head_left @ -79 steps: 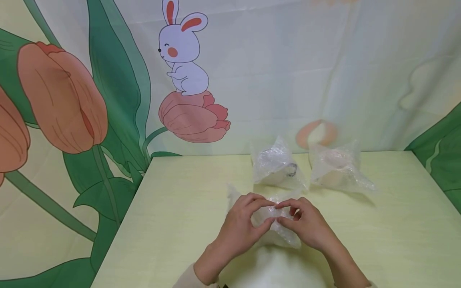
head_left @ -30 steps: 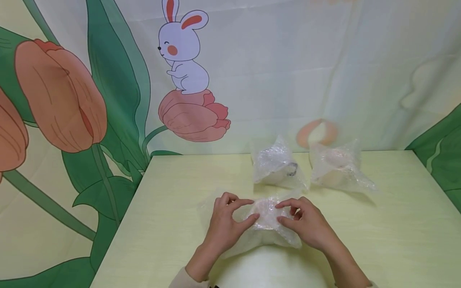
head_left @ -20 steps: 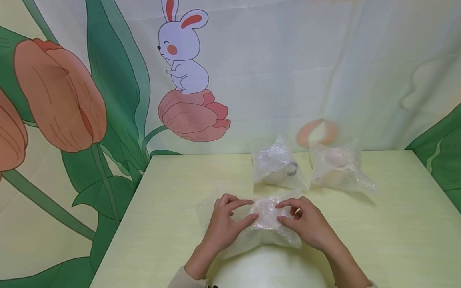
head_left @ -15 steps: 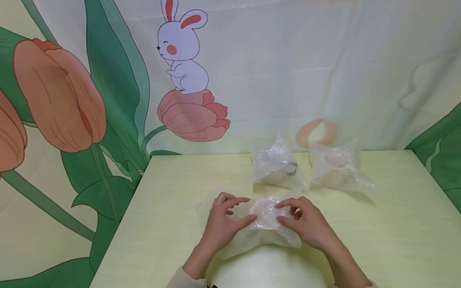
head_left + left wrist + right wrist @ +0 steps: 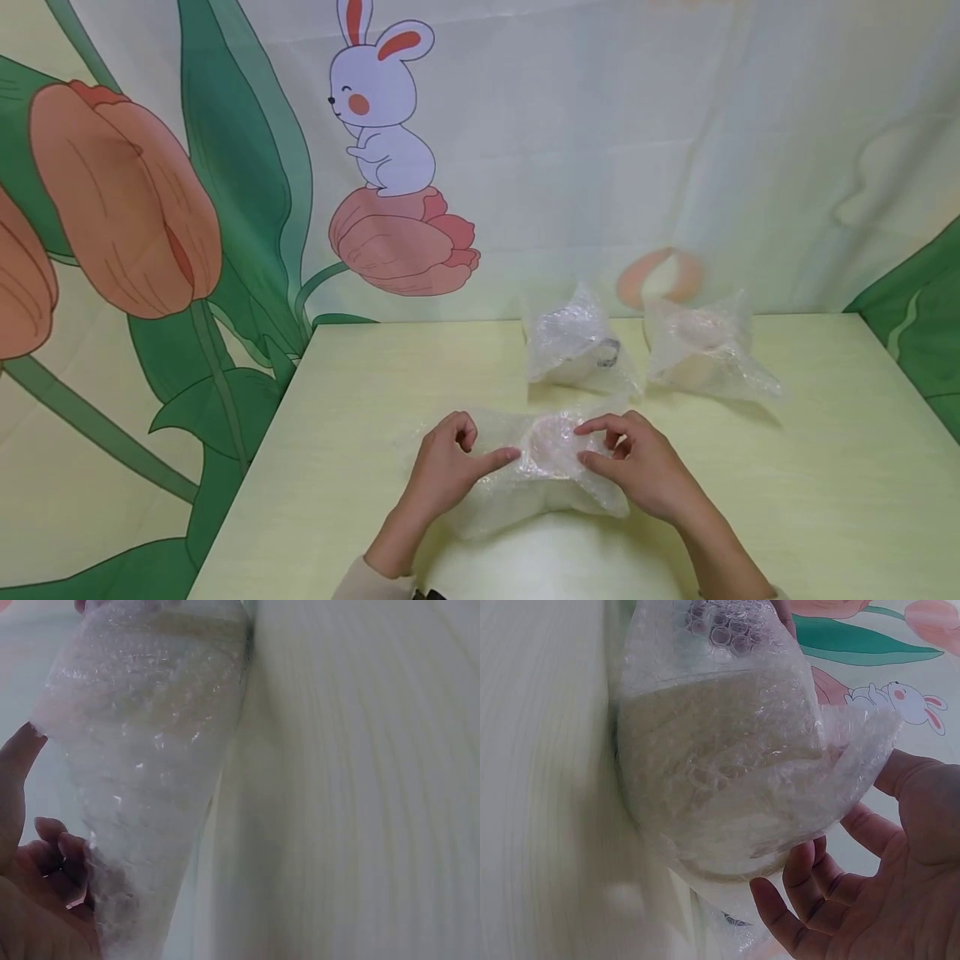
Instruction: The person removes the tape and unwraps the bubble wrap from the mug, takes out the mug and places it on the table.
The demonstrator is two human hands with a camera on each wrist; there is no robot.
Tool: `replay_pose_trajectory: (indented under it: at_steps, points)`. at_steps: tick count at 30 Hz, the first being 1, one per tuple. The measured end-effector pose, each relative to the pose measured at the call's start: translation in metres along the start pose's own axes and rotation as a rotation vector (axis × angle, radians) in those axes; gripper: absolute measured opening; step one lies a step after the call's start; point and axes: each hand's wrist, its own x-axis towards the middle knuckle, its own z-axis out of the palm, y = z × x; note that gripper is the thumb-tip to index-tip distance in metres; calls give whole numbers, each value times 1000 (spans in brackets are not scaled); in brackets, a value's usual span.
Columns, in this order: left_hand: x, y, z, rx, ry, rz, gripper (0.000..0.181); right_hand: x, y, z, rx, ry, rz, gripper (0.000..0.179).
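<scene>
A pale, round-sided thing in clear bubble wrap (image 5: 557, 450) lies on the table between my hands; the wrap blurs what kind it is. From the left, my left hand (image 5: 442, 468) touches the wrap with its straight thumb, its other fingers loosely curled. In the left wrist view these fingers sit beside a loose stretch of wrap (image 5: 150, 757). My right hand (image 5: 651, 465) holds the wrap at the right end with thumb and forefinger. The right wrist view shows a wrap flap (image 5: 840, 784) hiding those fingertips, with the remaining fingers bent below it.
Two more bubble-wrapped bundles, one with a dark mark (image 5: 577, 346) and one pinkish on top (image 5: 701, 346), stand at the back of the pale table (image 5: 360, 383). Behind the table hangs a cloth printed with tulips and a rabbit (image 5: 382, 108).
My left hand has moved left from the right hand, spreading loose wrap leftward. Its forefinger has come off the wrap and curled in. The right hand has stayed in place.
</scene>
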Motion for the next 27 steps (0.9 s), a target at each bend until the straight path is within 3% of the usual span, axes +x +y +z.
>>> replay_pose_trajectory:
  at_steps: [13, 27]
  points:
    - [4, -10, 4, 6, -82, -79, 62, 0, 2, 0, 9, 1, -2, 24]
    - [7, -17, 5, 8, -162, -97, 61, 0, 2, 0, 11, -12, 13, 24]
